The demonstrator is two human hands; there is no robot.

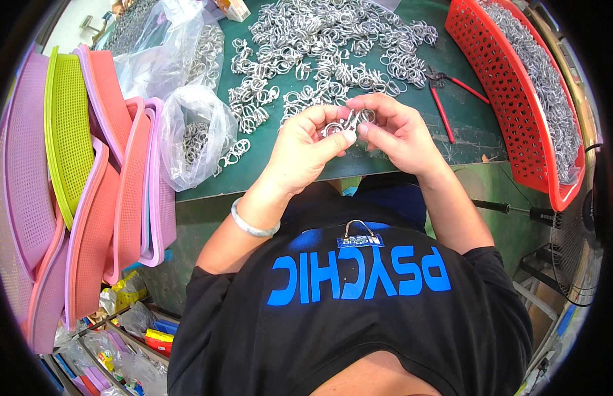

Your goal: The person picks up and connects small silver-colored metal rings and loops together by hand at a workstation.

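Close together above the table's near edge, both hands work on small silvery metal ring-shaped clamps (349, 124). My left hand (313, 135) pinches one between thumb and fingers. In the fingertips of my right hand (393, 131) is another ring part, touching or overlapping the first; whether they are joined I cannot tell. Just beyond the hands spreads a large heap of similar ring clamps (320, 33) on the green tabletop (412, 109). A few loose ones (234, 153) lie left of my left wrist, beside a clear plastic bag (214, 122) with more metal pieces inside.
Red-handled pliers (445, 112) lie right of my right hand. A red perforated basket (504, 86) full of metal parts stands at the right edge. Stacked pink, purple and green plastic baskets (89, 171) crowd the left. A fan (574, 244) is at lower right.
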